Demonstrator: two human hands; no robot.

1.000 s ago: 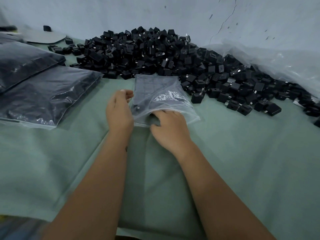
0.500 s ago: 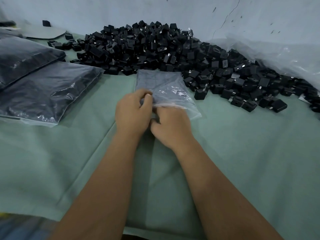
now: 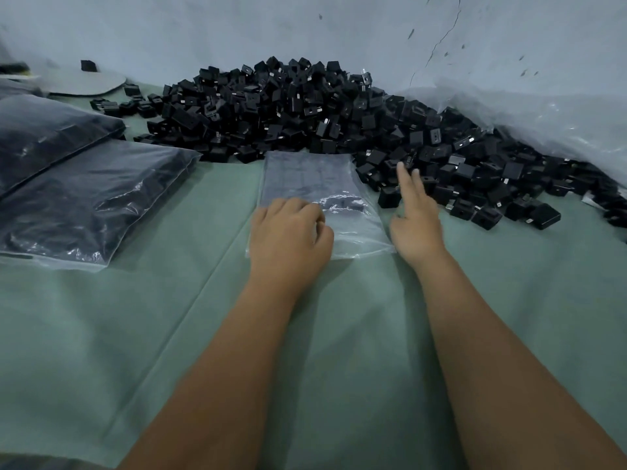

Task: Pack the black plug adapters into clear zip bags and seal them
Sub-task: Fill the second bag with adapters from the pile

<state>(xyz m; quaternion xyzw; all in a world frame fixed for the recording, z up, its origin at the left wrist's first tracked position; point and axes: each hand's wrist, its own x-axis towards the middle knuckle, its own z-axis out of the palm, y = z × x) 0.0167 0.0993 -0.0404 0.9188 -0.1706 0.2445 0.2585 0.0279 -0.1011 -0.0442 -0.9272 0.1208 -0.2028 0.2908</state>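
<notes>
Holding a zip bag [image 3: 307,184] flat on the green cloth [image 3: 135,334], we are pressing our left hand [image 3: 291,235] on its near left part, fingers curled over the film; whether they are pinching it we cannot tell. Our right hand [image 3: 415,218] is hanging just beside the bag's right edge, fingers loose and spread, one finger pointing into the adapter pile [image 3: 305,110] and gripping nothing. We are seeing dark rows of adapters inside the bag, filling its far part, with its near end lying clear and wrinkled by our hands. One loose adapter [image 3: 389,197] is sitting between the bag and our right fingers. We are noting the pile running along the wall [image 3: 237,25] from far left to far right, touching the bag's far end. Two filled bags [image 3: 91,198] are lying at our left, overlapping, well apart from our hands. Crumpled clear plastic [image 3: 543,120] is resting against the wall at far right, behind the pile.
</notes>
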